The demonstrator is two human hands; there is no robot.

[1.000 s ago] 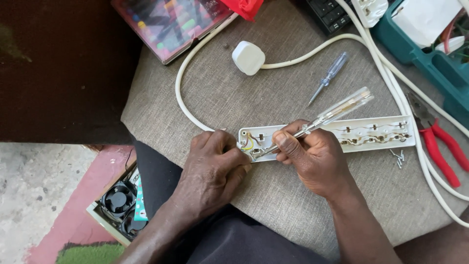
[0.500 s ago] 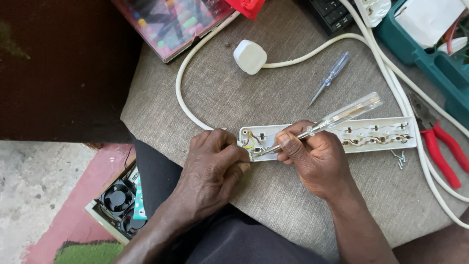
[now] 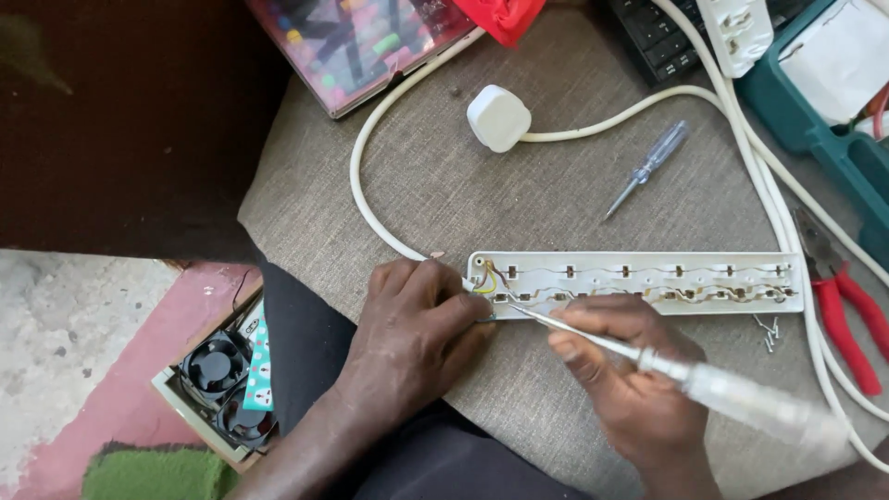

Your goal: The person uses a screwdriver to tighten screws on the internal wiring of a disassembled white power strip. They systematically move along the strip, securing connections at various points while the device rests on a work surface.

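Right hand grips clear-handled screwdriver, fingers closed, tip angled into wiring end of opened power strip on grey cushion. Left hand pins that end, steadying it. Beyond: spare screwdriver, white plug.

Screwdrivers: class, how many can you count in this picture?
2. One clear-handled screwdriver is held in the right hand, its tip at the opened power strip. A smaller one lies on the cushion above the strip. Others may be hidden.
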